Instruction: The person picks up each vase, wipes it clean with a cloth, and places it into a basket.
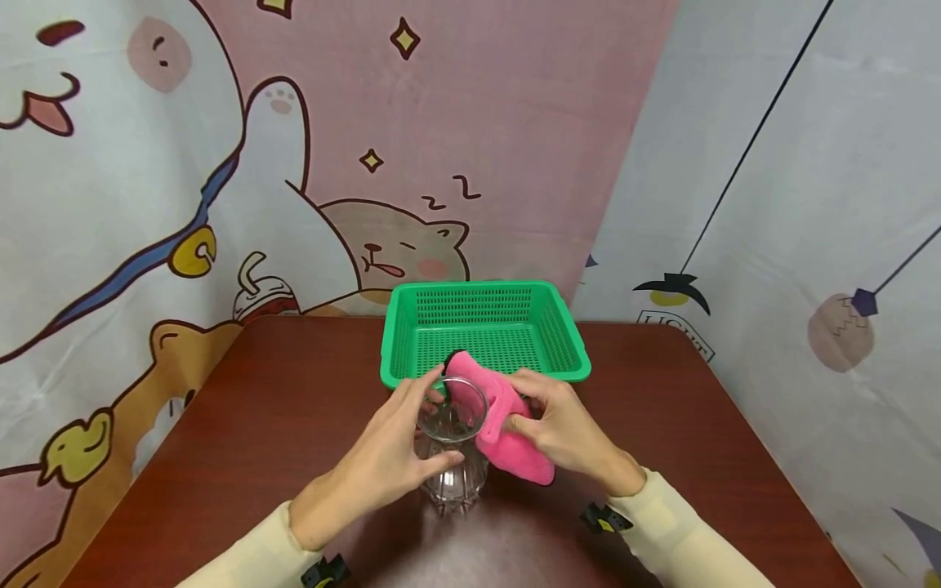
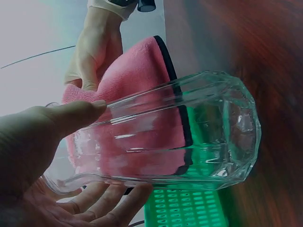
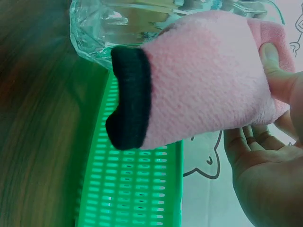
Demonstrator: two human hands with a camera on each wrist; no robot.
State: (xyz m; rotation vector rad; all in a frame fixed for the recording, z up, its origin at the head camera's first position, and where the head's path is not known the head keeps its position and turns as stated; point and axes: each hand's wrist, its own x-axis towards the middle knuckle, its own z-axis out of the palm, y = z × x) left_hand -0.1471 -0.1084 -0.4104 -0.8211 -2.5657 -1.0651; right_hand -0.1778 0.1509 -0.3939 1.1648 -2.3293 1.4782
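A clear glass vase (image 1: 453, 474) with a flared rim and faceted sides stands upright above the near middle of the table. My left hand (image 1: 390, 449) grips it near the neck, thumb on the near side and fingers round the far side. In my right hand (image 1: 562, 425) a pink cloth (image 1: 518, 449) with a dark edge is pinched between thumb and fingers. The cloth (image 2: 137, 118) lies against or just behind the glass in the left wrist view; contact is hard to tell. From the right wrist, the cloth (image 3: 203, 80) hangs folded beside the vase (image 3: 137, 21).
Behind the hands, a green plastic basket (image 1: 400, 327) with slotted walls sits at the far side of the dark red-brown table (image 1: 294, 392). A cartoon-printed curtain (image 1: 529, 163) hangs behind the table and along its sides.
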